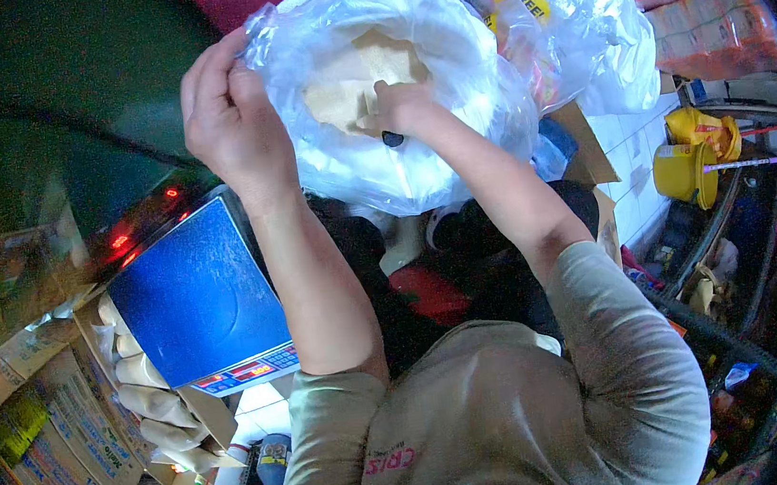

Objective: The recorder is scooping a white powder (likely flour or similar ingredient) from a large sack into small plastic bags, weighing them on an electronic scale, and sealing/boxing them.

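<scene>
A large clear plastic bag [463,52] stands wide at the top in front of me, with pale cream, powdery or grainy stuff [342,85] inside. My left hand [240,116] grips the bag's left rim, its fingers curled over the plastic. Through the mouth reaches my right hand [404,108], low over the pale contents. Its fingers are closed, and a small black end [393,138] pokes out beneath them. The rest of whatever it holds is hidden by the hand.
A blue-topped scale [198,293] with red lit digits is at my left. Beside it, a cardboard box holds several filled pale bags [150,404]. White plastic bags [594,27] and orange-wrapped packs [719,28] lie to the right, above yellow buckets [685,175] and a dark rack [737,356].
</scene>
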`<state>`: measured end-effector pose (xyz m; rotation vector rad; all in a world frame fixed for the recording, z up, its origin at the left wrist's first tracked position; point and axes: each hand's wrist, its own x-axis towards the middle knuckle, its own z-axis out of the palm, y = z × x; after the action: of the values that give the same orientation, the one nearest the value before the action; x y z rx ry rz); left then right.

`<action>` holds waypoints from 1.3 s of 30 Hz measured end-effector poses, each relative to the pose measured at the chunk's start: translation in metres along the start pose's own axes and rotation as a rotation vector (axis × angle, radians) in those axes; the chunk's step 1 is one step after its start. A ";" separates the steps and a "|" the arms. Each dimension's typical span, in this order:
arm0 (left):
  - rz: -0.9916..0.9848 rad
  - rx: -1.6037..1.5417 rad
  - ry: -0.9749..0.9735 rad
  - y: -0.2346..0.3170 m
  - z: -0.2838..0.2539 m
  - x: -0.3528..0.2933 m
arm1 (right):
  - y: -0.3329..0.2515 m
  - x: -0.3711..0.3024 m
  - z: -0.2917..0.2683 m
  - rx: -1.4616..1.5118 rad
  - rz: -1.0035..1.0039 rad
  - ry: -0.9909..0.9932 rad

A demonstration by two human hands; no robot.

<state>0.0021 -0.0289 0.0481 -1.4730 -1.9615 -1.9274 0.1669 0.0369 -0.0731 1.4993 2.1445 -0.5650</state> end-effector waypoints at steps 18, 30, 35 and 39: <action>-0.188 -0.108 -0.213 -0.003 0.006 -0.013 | 0.053 0.041 -0.019 -0.641 0.009 0.153; -0.244 -0.155 -0.175 -0.007 -0.003 -0.013 | 0.027 0.080 0.046 -0.224 -0.290 0.277; -0.191 -0.139 -0.212 -0.012 0.008 -0.018 | -0.016 0.089 0.053 -0.280 -0.289 0.133; -0.129 -0.041 -0.256 -0.018 0.019 -0.019 | -0.027 0.082 0.057 -0.061 -0.253 -0.065</action>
<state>0.0126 -0.0209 0.0179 -1.7214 -2.1827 -1.9223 0.1243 0.0581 -0.1651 1.1696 2.2939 -0.6186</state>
